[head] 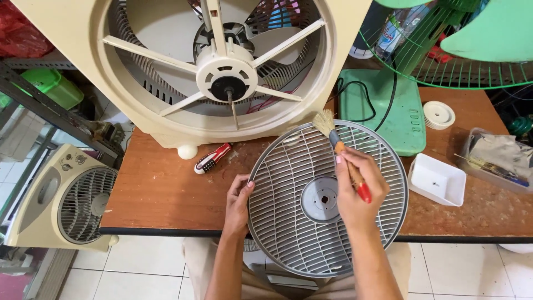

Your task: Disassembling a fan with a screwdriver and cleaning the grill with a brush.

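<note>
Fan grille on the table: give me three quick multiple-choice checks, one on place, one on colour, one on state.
1. Where does the screwdriver lie?
A. On the table left of the round grille
B. In the white tray
C. On the floor

2. What colour is the paintbrush handle's end?
A. Blue
B. Red
C. Green

3. How is the round grille held?
A. Left hand at its rim, right hand brushing over it
B. Both hands off it
C. Mounted on the box fan

Answers: 1 A, it rests on the table beside the box fan foot. 2 B, red shows below the right hand. 3 A, the left hand grips the edge.
</note>
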